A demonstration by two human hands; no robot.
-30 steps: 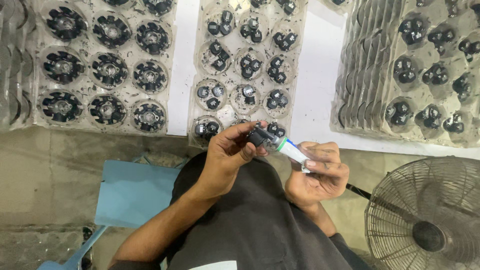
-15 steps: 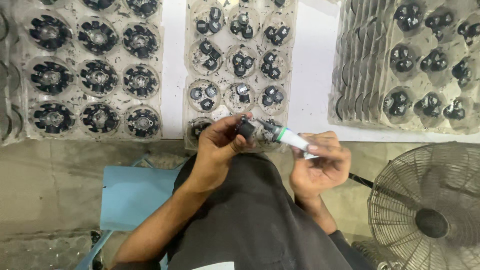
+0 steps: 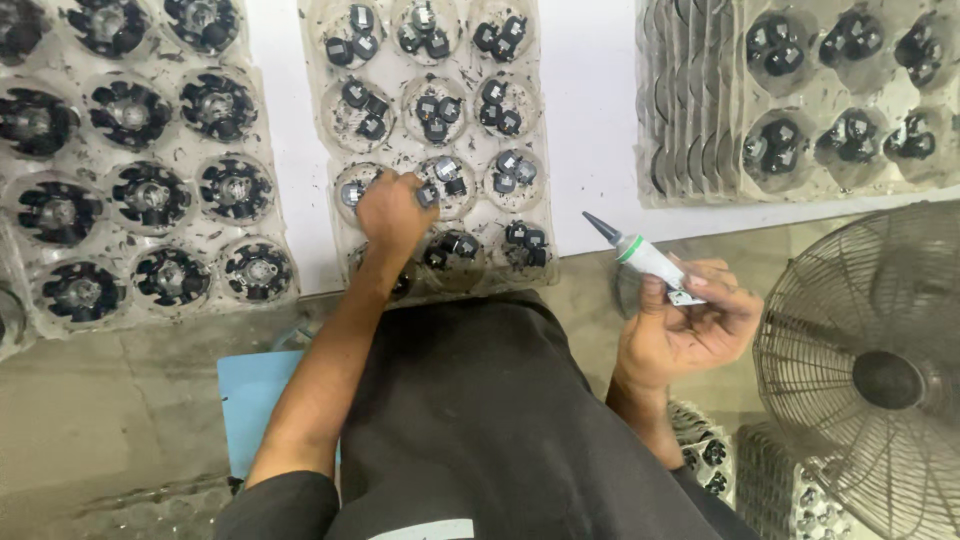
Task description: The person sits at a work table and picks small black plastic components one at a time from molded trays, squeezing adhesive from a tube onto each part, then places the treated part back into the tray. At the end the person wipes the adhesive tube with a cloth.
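Head view: left hand (image 3: 392,212) clenched over part in middle tray (image 3: 318,150); right hand (image 3: 690,330) grips glue tube (image 3: 645,256); most cups filled.

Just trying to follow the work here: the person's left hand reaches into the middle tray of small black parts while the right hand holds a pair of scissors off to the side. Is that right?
Not quite. The right hand holds a small white glue tube with a dark pointed nozzle, not scissors. The rest stands: the left hand reaches into the middle tray of small black parts. The head view shows this.
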